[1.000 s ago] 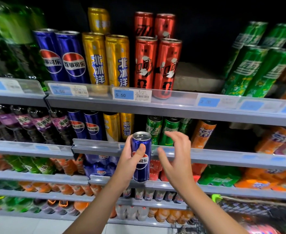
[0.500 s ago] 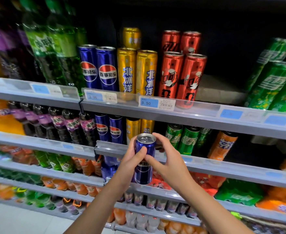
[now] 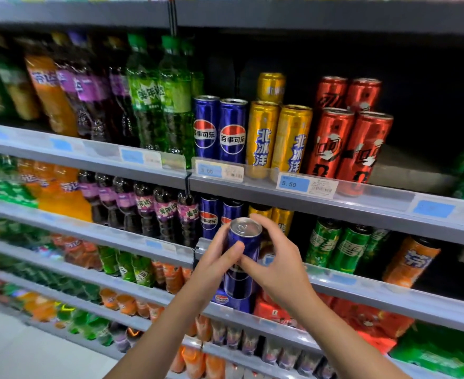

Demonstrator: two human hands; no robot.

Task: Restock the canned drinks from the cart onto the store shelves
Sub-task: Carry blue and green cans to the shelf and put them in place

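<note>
1. A blue can stood upright at lower centre of the frame, silver top with pull tab facing up, held between both hands in front of the grey rail of the second shelf.
2. The left hand wrapped the can's left side, thumb curled across the front of the blue body.
3. The right hand gripped from the right, fingers curved over the far side near the rim, thumb pressed on the front just below the left thumb.
4. Directly behind the can, on that shelf: two matching blue cans, then gold cans partly hidden by the right hand, green cans further right.
5. Upper shelf, centre of frame: two blue cans in front, gold cans, red cans; price tags read 3.00 and 5.50.
6. Left half of frame: rows of bottles, green, purple, orange, blurred.
</note>
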